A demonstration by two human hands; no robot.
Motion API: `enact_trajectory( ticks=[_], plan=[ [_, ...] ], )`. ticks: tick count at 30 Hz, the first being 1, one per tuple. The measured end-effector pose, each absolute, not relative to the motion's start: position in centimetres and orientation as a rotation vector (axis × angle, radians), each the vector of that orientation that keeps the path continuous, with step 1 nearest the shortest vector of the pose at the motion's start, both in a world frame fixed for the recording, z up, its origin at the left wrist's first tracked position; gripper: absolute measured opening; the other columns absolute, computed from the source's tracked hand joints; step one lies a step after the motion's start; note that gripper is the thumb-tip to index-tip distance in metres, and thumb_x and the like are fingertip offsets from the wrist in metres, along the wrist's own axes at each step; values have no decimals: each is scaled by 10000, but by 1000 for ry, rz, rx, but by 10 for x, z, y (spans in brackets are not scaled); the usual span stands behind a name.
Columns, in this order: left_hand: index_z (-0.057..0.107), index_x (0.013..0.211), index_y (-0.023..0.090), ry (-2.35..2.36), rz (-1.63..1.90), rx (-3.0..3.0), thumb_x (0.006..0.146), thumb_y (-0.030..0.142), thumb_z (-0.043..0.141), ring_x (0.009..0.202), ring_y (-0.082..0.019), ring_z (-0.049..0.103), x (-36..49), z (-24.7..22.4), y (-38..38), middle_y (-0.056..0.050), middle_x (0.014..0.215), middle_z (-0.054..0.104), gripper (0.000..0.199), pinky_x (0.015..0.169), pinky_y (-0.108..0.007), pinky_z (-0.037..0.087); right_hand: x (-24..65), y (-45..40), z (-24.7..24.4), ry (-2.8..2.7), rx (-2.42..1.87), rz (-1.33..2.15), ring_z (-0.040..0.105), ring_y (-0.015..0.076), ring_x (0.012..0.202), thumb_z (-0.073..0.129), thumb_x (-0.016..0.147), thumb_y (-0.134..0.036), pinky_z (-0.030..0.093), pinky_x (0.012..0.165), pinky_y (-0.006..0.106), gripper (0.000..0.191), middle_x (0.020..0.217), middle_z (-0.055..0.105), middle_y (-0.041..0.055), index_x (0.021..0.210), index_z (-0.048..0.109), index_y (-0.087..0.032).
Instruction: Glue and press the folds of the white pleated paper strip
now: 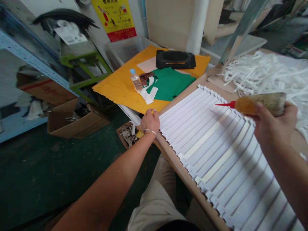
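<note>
The squeeze bottle point(246, 105) is above the white strips point(204, 128), lying almost flat in my right hand point(274, 126). My fingers are closed around its body, I think so that the thin red nozzle point(225, 104) can be aimed well. The strips lie side by side on the brown tabletop point(184, 175), probably to keep all of them within reach. My left hand point(150, 122) is at their edge, fingers half bent; whether they grip anything, I cannot tell.

The yellow poster point(115, 19) reads "方法" — heading cut off, smaller print blurred.
</note>
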State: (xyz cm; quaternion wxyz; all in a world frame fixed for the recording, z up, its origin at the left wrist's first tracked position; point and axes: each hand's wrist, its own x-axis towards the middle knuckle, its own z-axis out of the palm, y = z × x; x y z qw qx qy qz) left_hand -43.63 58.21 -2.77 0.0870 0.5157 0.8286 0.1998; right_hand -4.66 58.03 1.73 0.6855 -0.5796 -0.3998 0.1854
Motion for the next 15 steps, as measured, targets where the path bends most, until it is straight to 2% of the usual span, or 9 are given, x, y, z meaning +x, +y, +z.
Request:
enact_trajectory(
  ticks=[3, 6, 10, 15],
  plan=[
    [628, 1284, 166, 2474, 595, 1526, 1056, 421, 280, 1126, -325, 683, -437, -28, 583, -148, 1209, 732, 488, 948, -409, 498, -35, 617, 14, -767, -1147, 604, 714, 261, 896, 829, 579, -237, 610, 698, 487, 532, 1048, 667, 36, 993, 495, -243],
    [630, 1285, 176, 2481, 592, 1521, 1055, 421, 282, 1129, -320, 683, -436, -28, 583, -143, 1215, 732, 483, 948, -400, 497, -34, 636, 11, -697, -1128, 662, 724, 269, 914, 794, 616, -173, 617, 643, 455, 448, 1036, 679, 46, 949, 498, -219],
    [625, 1292, 188, 2486, 584, 1518, 1055, 417, 286, 1130, -313, 684, -437, -28, 583, -139, 1215, 733, 473, 944, -393, 496, -37, 650, 9, -611, -1236, 658, 734, 251, 879, 796, 641, -78, 612, 625, 429, 460, 1116, 672, 95, 946, 480, -212],
    [618, 1301, 191, 2485, 579, 1517, 1055, 411, 292, 1147, -308, 678, -437, -28, 583, -139, 1218, 731, 464, 943, -385, 493, -38, 658, 7, -605, -1335, 628, 718, 221, 855, 767, 687, -55, 601, 575, 424, 440, 1186, 645, 97, 938, 448, -227]
  ],
)
